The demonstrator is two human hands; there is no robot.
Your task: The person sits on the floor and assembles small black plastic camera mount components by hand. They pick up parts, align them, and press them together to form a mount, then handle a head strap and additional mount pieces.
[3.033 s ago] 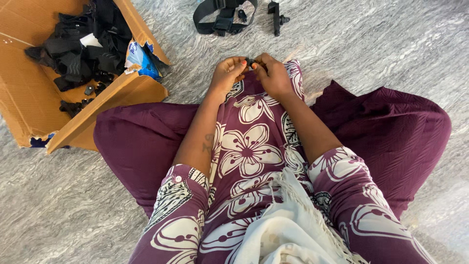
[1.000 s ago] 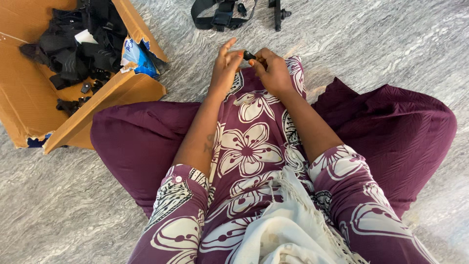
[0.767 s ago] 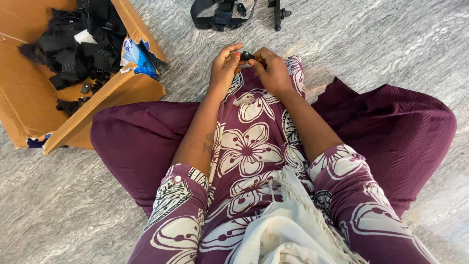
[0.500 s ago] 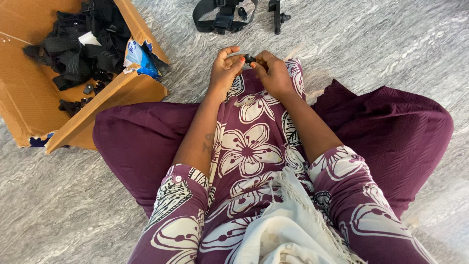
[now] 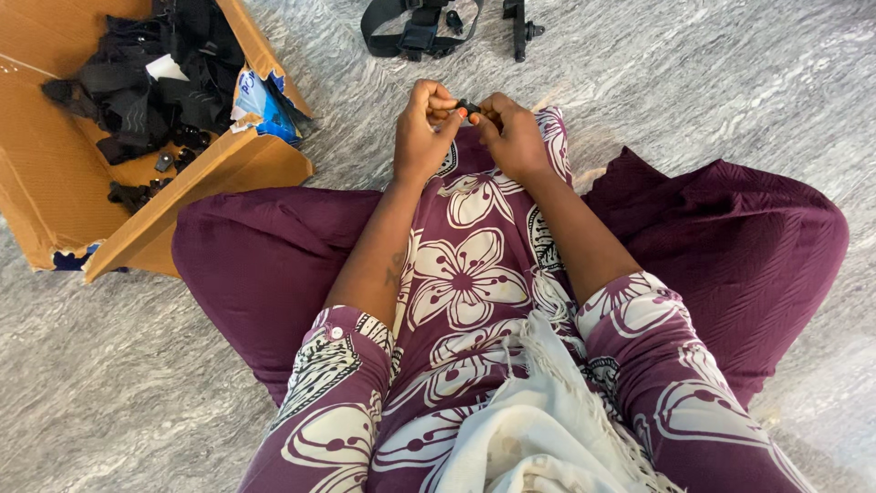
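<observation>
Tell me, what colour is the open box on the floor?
The cardboard box is plain brown, seen clearly in the head view, at the person's left.

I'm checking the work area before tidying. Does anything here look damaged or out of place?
The cardboard box has a torn, ragged flap edge near the blue wrapper, and black straps lie jumbled inside. A black strap lies loose on the floor. Both hands pinch a small black part.
</observation>
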